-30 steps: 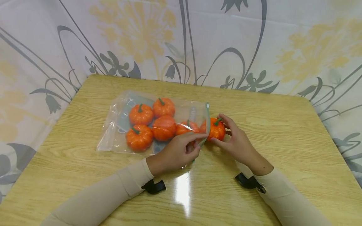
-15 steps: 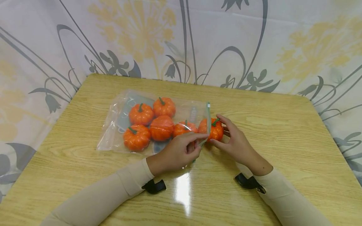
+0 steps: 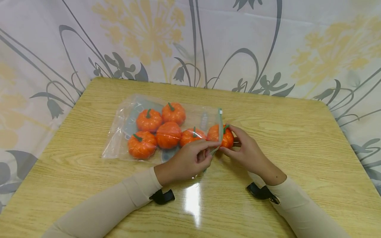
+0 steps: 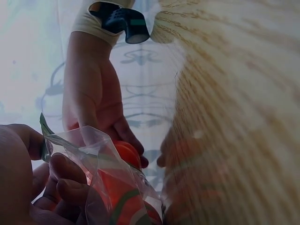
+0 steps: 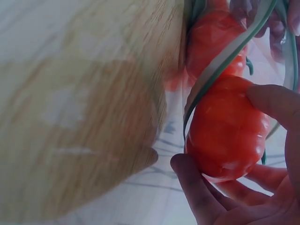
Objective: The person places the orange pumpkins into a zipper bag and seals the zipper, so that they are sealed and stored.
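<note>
A clear zip bag (image 3: pixel 116 145) lies flat on the table with several orange toy pumpkins (image 3: pixel 142 145) inside. My left hand (image 3: pixel 189 157) pinches the near side of the bag's green-edged mouth, between thumb and fingers, as the left wrist view also shows. At the opening, my right hand (image 3: pixel 251 153) grips another toy pumpkin (image 5: pixel 227 133) with a green stem, thumb on one side and fingers on the other. That pumpkin sits partly within the mouth, its left part behind the plastic. Another pumpkin (image 5: pixel 213 44) lies just inside, its lower part hidden by my left hand in the head view.
The wood-grain table (image 3: pixel 297 138) extends on both sides of the bag. A white slider (image 3: pixel 220 112) sits at the far end of the bag's edge. Behind the table hangs a flower-patterned curtain (image 3: pixel 220 39).
My right hand has moved slightly left, pushing its pumpkin further into the bag's mouth. Several pumpkins inside have shifted left. The left hand has stayed nearly still on the edge.
</note>
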The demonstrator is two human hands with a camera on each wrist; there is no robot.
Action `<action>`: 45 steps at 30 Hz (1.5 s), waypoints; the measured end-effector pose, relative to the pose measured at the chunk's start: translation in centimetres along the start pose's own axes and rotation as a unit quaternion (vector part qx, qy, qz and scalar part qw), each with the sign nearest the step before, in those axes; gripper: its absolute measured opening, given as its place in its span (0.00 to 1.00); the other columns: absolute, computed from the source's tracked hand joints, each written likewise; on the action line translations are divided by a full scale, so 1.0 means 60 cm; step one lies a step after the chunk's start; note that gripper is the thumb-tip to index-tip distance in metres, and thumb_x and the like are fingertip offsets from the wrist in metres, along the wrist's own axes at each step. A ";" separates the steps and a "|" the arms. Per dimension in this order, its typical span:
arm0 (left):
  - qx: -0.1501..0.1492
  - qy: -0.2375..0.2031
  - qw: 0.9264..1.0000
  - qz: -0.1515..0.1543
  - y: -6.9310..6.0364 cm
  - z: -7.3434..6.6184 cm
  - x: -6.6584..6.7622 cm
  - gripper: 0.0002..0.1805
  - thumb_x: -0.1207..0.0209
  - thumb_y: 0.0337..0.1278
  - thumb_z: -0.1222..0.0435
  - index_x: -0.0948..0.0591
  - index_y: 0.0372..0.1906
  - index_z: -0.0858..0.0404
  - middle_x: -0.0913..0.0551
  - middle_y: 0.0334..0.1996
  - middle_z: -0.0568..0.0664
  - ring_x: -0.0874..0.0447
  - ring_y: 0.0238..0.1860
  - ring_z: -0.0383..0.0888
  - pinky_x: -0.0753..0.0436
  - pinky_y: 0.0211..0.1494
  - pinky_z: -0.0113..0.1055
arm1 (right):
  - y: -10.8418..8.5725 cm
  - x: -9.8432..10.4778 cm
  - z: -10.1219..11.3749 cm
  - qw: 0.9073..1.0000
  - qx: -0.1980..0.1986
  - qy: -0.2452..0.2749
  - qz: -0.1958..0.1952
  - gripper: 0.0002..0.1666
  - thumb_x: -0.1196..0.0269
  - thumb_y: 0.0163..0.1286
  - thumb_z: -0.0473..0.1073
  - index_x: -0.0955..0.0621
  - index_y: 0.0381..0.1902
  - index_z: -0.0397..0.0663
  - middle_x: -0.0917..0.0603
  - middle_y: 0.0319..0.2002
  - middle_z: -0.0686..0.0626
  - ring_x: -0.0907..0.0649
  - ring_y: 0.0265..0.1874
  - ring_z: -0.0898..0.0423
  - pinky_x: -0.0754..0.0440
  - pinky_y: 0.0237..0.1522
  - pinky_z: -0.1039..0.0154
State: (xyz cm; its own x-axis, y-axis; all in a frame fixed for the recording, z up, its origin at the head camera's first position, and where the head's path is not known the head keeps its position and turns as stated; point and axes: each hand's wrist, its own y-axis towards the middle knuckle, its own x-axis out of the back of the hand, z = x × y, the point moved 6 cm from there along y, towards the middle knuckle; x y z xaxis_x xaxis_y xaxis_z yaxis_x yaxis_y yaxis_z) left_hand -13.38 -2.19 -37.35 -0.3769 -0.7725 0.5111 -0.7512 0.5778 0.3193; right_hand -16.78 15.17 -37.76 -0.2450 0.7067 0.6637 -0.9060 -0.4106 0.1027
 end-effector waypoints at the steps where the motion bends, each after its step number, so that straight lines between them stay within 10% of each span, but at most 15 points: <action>1: -0.001 -0.001 1.000 0.000 0.000 -0.001 0.000 0.22 0.44 0.66 0.70 0.22 0.64 0.64 0.24 0.34 0.45 0.31 0.29 0.34 0.26 0.31 0.23 | 0.000 0.000 0.001 1.000 0.005 0.000 0.000 0.42 0.29 0.63 0.39 0.33 0.72 0.41 0.27 0.65 0.39 0.17 0.54 0.42 0.15 0.51 0.51; 45: -0.007 -0.017 1.000 0.022 -0.003 -0.012 -0.004 0.23 0.45 0.65 0.71 0.23 0.65 0.65 0.24 0.34 0.45 0.31 0.28 0.33 0.26 0.31 0.23 | -0.002 -0.011 0.001 1.000 0.004 0.016 0.025 0.46 0.32 0.64 0.33 0.39 0.76 0.41 0.32 0.68 0.37 0.15 0.50 0.44 0.14 0.49 0.53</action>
State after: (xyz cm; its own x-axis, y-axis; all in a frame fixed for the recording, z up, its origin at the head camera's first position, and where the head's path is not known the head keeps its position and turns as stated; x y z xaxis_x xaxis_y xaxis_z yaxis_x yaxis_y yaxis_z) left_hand -12.76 -1.92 -36.98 -0.4289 -0.7543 0.4970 -0.7258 0.6153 0.3075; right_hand -16.48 14.72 -38.14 -0.3016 0.7026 0.6445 -0.8892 -0.4512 0.0757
